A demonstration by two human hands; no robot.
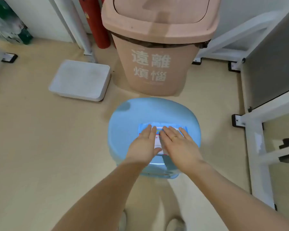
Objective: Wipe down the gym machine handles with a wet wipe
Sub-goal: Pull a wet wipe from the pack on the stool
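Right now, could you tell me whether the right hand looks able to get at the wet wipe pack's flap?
Probably yes: the right hand already lies flat on the wet wipe pack atop the blue stool, beside the left hand, with nothing between.

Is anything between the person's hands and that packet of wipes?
No. Both the left hand and the right hand lie flat on the wipe packet, which sits on the blue stool.

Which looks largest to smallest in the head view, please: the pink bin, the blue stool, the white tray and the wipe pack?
1. Pink bin, clearly largest.
2. Blue stool.
3. White tray, not far behind the stool; the stool sits nearer the camera, so their true order is unsure.
4. Wipe pack, smallest, partly under both hands.
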